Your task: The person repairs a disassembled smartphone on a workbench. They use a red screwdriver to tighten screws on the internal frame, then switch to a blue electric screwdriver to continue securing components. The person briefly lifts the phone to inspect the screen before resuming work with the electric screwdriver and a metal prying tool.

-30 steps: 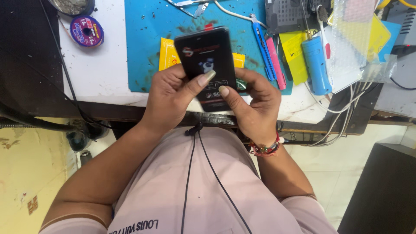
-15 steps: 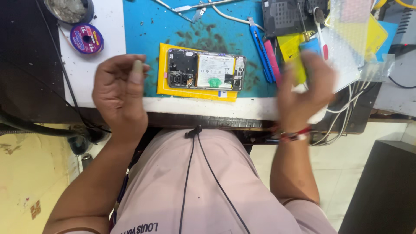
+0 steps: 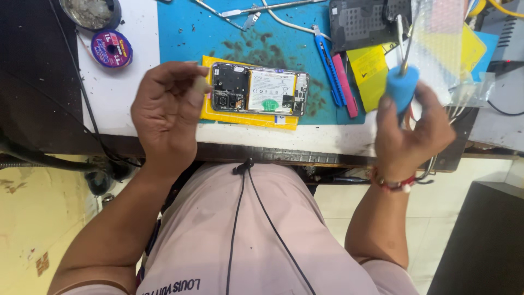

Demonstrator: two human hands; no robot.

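The right hand (image 3: 412,136) is closed around a blue-handled tool (image 3: 403,87), holding it upright above the tabletop's (image 3: 125,104) near right edge. The left hand (image 3: 166,112) is loosely curled, empty as far as shows, just left of an opened phone (image 3: 259,90). The phone lies face down, its insides exposed, on a yellow sheet (image 3: 245,117) on the blue mat (image 3: 180,33). A blue knife (image 3: 329,65) and pink pen (image 3: 345,84) lie just right of it.
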